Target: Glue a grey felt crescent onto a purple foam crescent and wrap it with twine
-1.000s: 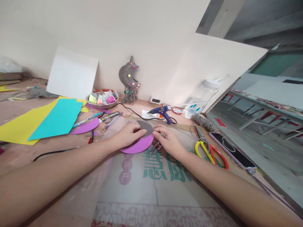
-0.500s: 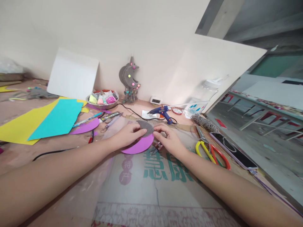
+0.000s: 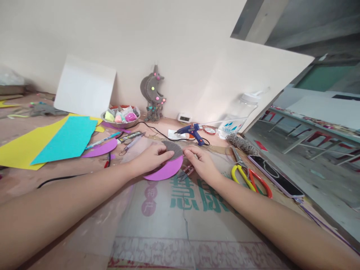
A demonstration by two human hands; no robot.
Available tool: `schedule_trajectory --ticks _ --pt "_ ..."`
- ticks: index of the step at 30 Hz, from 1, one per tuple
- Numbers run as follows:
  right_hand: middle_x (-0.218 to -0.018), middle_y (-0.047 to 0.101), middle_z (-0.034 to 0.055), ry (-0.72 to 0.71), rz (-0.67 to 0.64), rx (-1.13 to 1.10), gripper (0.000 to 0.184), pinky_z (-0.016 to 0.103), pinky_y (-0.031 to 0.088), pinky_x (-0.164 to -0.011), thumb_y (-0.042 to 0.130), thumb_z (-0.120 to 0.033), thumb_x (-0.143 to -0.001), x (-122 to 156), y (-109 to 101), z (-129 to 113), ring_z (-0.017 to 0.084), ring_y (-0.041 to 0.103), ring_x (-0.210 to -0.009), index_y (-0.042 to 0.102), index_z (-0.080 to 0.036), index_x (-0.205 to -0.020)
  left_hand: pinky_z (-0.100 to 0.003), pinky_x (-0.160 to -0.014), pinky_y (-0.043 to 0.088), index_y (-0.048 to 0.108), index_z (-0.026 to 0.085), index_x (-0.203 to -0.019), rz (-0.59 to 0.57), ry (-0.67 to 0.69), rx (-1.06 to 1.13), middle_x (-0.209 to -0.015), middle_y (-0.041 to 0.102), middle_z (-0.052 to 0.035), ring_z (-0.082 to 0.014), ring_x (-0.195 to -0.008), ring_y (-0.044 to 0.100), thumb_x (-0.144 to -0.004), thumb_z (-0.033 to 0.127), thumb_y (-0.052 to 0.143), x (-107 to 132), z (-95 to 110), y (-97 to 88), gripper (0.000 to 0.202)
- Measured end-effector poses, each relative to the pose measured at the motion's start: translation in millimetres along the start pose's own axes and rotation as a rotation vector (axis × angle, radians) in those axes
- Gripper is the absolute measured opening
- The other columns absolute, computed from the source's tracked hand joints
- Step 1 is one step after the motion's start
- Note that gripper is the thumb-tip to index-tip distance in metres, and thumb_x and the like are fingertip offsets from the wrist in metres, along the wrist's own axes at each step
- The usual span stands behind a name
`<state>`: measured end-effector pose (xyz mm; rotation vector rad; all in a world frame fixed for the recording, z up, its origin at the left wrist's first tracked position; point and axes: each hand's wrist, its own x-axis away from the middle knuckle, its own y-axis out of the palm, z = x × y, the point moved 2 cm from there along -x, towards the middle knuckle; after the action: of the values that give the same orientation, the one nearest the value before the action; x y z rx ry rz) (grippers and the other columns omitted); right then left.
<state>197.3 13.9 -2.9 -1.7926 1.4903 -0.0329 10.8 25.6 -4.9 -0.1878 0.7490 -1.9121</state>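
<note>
Purple disc, grey piece on its upper part, sits over the printed plastic, pinched in the left hand; whether the right hand, fingertips together beside its edge, grips it, I cannot tell. Behind, a metal bowl holds yellow, peach and magenta packets; a clear bottle's contents are indistinct.
</note>
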Motion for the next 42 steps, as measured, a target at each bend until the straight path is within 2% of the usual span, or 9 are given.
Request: schedule_trajectory --ticks 4,7,14,19,24,30,35,39,42 --pt "-0.085 0.063 0.0032 -0.013 0.018 -0.004 0.015 0.03 0.043 -0.08 0.057 -0.031 -0.082 -0.1 0.1 1.4 0.016 0.058 -0.083 0.063 -0.019 -0.076 -0.024 -0.048 0.028 0.045 0.017 -0.061 -0.003 0.004 -0.004 -0.056 0.045 0.0031 -0.0098 -0.052 0.042 -0.083 0.049 0.044 0.1 -0.8 0.3 0.04" --pt "-0.082 0.062 0.0025 -0.027 0.006 -0.011 0.016 0.031 0.044 -0.079 0.055 -0.03 -0.083 0.3 0.3 0.5 0.016 0.058 -0.082 0.062 -0.019 -0.074 -0.023 -0.047 0.027 0.044 0.017 -0.061 -0.016 -0.009 0.021 -0.055 0.045 0.0034 -0.009 -0.049 0.041 -0.083 0.05 0.044 1.2 0.1 0.1 0.04" --pt "-0.08 0.061 0.002 0.124 0.004 -0.056 0.027 0.03 0.046 -0.073 0.044 -0.038 -0.088 2.5 0.3 -1.3 0.016 0.058 -0.077 0.062 -0.019 -0.082 -0.023 -0.046 0.027 0.044 0.017 -0.062 -0.025 -0.026 0.035 -0.055 0.044 0.0039 -0.0089 -0.049 0.04 -0.084 0.049 0.044 1.8 2.4 -0.6 0.039" --pt "-0.084 0.064 0.0027 0.1 0.007 -0.06 0.019 0.03 0.047 -0.075 0.054 -0.033 -0.082 2.4 1.1 -0.8 0.016 0.059 -0.079 0.062 -0.018 -0.089 -0.023 -0.049 0.029 0.045 0.016 -0.063 -0.027 -0.017 0.011 -0.057 0.043 0.0033 -0.0098 -0.054 0.042 -0.084 0.047 0.044 -0.1 2.0 -0.5 0.037" --pt "-0.081 0.064 0.0024 0.088 0.03 -0.045 0.015 0.032 0.047 -0.076 0.058 -0.033 -0.079 1.7 0.4 -0.3 0.017 0.059 -0.078 0.062 -0.019 -0.08 -0.023 -0.047 0.027 0.046 0.016 -0.064 -0.038 -0.019 0.02 -0.056 0.044 0.0035 -0.0092 -0.051 0.04 -0.084 0.048 0.044 0.3 0.9 0.4 0.037" --pt "-0.082 0.063 0.0021 0.23 -0.039 -0.191 0.028 0.029 0.05 -0.063 0.046 -0.044 -0.087 3.5 2.4 3.0 0.017 0.061 -0.075 0.062 -0.021 -0.089 -0.023 -0.049 0.03 0.044 0.017 -0.064 -0.041 -0.031 0.105 -0.057 0.044 0.0037 -0.0091 -0.052 0.041 -0.084 0.048 0.045 0.1 -2.3 0.8 0.037" --pt "-0.091 0.065 0.0036 0.126 -0.014 -0.111 0.023 0.033 0.048 -0.08 0.054 -0.037 -0.083 1.8 2.3 1.5 0.018 0.06 -0.086 0.064 -0.019 -0.094 -0.023 -0.05 0.031 0.048 0.016 -0.069 -0.057 -0.029 0.133 -0.059 0.046 0.0032 -0.0097 -0.053 0.043 -0.084 0.05 0.044 -1.6 -6.0 1.5 0.037" --pt "-0.086 0.065 0.0029 0.074 -0.009 -0.056 0.018 0.033 0.048 -0.079 0.054 -0.033 -0.083 1.7 2.2 -0.4 0.017 0.06 -0.083 0.063 -0.019 -0.089 -0.023 -0.048 0.03 0.049 0.016 -0.069 -0.058 -0.018 0.114 -0.058 0.045 0.0034 -0.0098 -0.052 0.041 -0.083 0.051 0.044 -1.3 -6.4 1.8 0.038" --pt "-0.086 0.064 0.0028 0.099 -0.015 -0.079 0.019 0.034 0.049 -0.078 0.052 -0.036 -0.084 3.1 2.5 0.1 0.018 0.06 -0.085 0.062 -0.021 -0.091 -0.022 -0.049 0.031 0.049 0.016 -0.069 -0.052 -0.011 0.113 -0.058 0.045 0.0031 -0.01 -0.053 0.042 -0.083 0.05 0.044 -0.9 -5.4 1.5 0.038"
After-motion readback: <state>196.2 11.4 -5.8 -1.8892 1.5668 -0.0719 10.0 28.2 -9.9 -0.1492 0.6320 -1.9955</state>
